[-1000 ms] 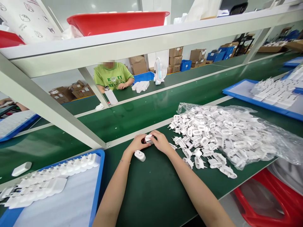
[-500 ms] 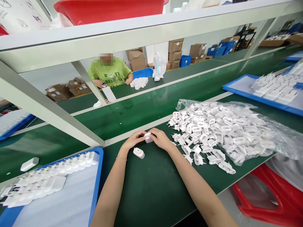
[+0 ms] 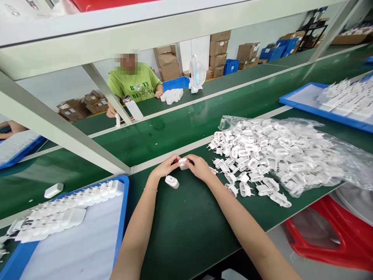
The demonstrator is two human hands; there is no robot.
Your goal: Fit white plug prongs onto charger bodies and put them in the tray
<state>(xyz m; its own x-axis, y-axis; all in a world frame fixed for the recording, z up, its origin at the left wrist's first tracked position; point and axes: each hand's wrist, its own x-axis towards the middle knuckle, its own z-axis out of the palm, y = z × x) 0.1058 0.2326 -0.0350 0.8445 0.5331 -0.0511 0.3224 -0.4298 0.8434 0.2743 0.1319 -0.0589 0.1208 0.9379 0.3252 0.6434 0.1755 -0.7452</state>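
A white plug charger [image 3: 183, 163] stands on the green table between my hands. My left hand [image 3: 166, 166] grips its left side with thumb and fingertips. From the right, my right hand [image 3: 199, 168] pinches the same charger, its fingers bent over the top. Just in front of my left hand lies a second white charger body [image 3: 172, 182], untouched, with its end toward me rounded. To the right of my right hand spreads a heap of loose white plug covers [image 3: 250, 151] with metal pins, partly lying in a clear plastic bag [image 3: 354, 171].
At left, a blue-rimmed tray [image 3: 126, 194] holds rows of white chargers. One white charger body [image 3: 54, 190] lies on the green belt [image 3: 157, 142]. A slanted metal post [image 3: 72, 128] rises beside it. Across sits a co-worker [image 3: 136, 83]. A red stool [image 3: 335, 229] stands lower right.
My view has tilted slightly down. Both hands keep hold of the charger in nearly the same place. The charger body on the belt has shifted right. The co-worker's hand has moved to a white cloth.
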